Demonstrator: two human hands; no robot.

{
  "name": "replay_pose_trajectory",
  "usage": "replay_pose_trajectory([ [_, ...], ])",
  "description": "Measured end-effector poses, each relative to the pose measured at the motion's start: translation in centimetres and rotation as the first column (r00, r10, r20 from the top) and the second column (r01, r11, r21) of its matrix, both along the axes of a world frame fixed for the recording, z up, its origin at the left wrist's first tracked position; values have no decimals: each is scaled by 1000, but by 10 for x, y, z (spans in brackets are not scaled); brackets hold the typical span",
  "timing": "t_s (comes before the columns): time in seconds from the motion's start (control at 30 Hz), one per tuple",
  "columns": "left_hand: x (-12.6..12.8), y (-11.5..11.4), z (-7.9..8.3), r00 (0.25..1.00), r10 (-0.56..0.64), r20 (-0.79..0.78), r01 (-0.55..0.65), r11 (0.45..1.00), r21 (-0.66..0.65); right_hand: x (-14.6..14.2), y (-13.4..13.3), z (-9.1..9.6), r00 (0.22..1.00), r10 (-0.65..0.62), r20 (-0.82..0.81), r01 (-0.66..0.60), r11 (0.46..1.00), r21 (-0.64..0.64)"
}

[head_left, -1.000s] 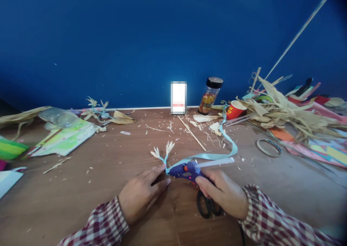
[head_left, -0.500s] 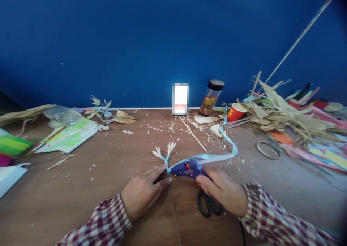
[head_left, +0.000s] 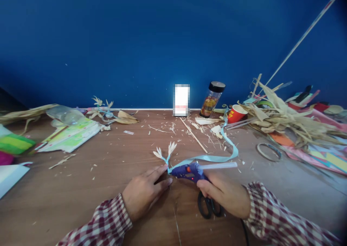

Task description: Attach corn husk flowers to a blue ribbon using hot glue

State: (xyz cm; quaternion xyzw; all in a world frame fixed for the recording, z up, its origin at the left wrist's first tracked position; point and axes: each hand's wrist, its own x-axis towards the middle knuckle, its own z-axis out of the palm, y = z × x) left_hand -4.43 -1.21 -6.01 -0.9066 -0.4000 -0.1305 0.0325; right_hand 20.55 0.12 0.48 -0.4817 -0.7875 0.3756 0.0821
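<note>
A purple-blue hot glue gun (head_left: 187,171) lies in the grip of my right hand (head_left: 226,191), its small red light lit and a clear glue stick (head_left: 219,166) standing out of its back. The nozzle meets a thin stem (head_left: 168,166) wrapped in light blue ribbon and topped with two pale corn-husk flowers (head_left: 171,149). At that same stem, my left hand (head_left: 145,191) pinches or pins it to the table with the fingertips; the thumb lies a little apart. From the stem a light blue ribbon (head_left: 211,158) trails right and back. Black-handled scissors (head_left: 205,206) lie partly under my right hand.
Husk scraps litter the brown table (head_left: 108,181). Behind are a thin stick (head_left: 192,134), a tilted black-lidded bottle (head_left: 212,99), a red paper cup (head_left: 236,114) and a blurred-out bright object. A husk pile (head_left: 287,119) and tape ring (head_left: 269,151) stand right; a finished-looking flower sprig (head_left: 101,108) lies left.
The glue gun's back end has turned slightly, so the glue stick now points out clear of the ribbon. My left hand stays at the stem; the view has shifted a little.
</note>
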Motion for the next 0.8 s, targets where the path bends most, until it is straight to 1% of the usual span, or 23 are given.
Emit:
replay_pose_trajectory([
  [0.07, 0, 0, 0, 1000, -2, 11, 2, 1000, -11, 1, 0, -1, 1000, -16, -4, 16, 998, -65],
  [0.13, 1, 0, 0, 999, 1, 32, -1, 1000, -11, 3, 0, -2, 999, -43, -31, 41, 996, -84],
  [0.23, 1, 0, 1, 1000, 14, 12, -14, 1000, -1, 4, 0, -1, 997, -65, -44, 63, 997, -46],
  [0.37, 2, 0, 3, 999, 11, -39, -11, 1000, 15, 1, 0, 3, 997, -52, -48, 51, 999, -18],
  [0.5, 1, 0, 1, 1000, 1, 15, -1, 1000, 16, -2, 0, 6, 997, -12, -71, 10, 1000, -22],
  [0.6, 0, 0, -2, 998, 12, 60, -12, 1000, 8, -1, 0, 4, 998, -10, -64, 10, 1000, -6],
  [0.7, 0, 0, -2, 998, -2, 56, 1, 1000, 19, 2, -1, 0, 999, -28, -42, 28, 999, 17],
  [0.8, 2, 0, 2, 999, -3, 33, 2, 1000, 29, 2, 0, -1, 998, -39, -58, 40, 999, 7],
])
